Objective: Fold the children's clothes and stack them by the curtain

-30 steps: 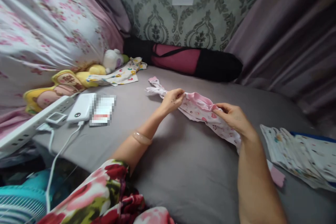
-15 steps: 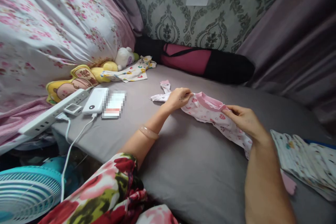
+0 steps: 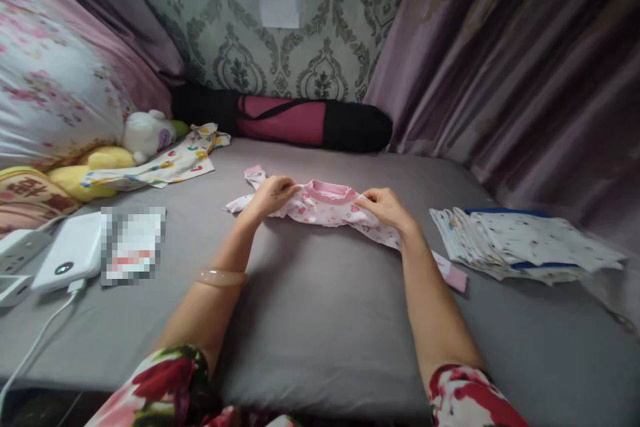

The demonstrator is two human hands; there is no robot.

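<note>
In the head view, the small pink printed garment (image 3: 327, 205) lies flat on the grey bed sheet (image 3: 320, 320), in the middle of the bed and a little far from the person, with its pink collar turned to the wall. The left hand (image 3: 270, 195) pinches the cloth at the left shoulder of the garment, and the right hand (image 3: 385, 207) pinches it at the right shoulder, so both hands are closed on the fabric and not released. I think it is held at the two shoulders because in this way the cloth stays stretched and even between the hands. One sleeve comes out to the left past the left hand, and the other sleeve runs under the right forearm, with its pink cuff (image 3: 455, 278) resting on the sheet. To the right, well apart from the garment, a stack of folded clothes (image 3: 525, 243) is placed, neat and flat, within reach of the right arm. At the left side lie a white power bank (image 3: 70, 260) with its cable, a soft toy (image 3: 145, 137) and another printed cloth (image 3: 165, 163), all near the floral pillow (image 3: 50, 87). A pink and black roll (image 3: 295, 121) lies against the wall.
</note>
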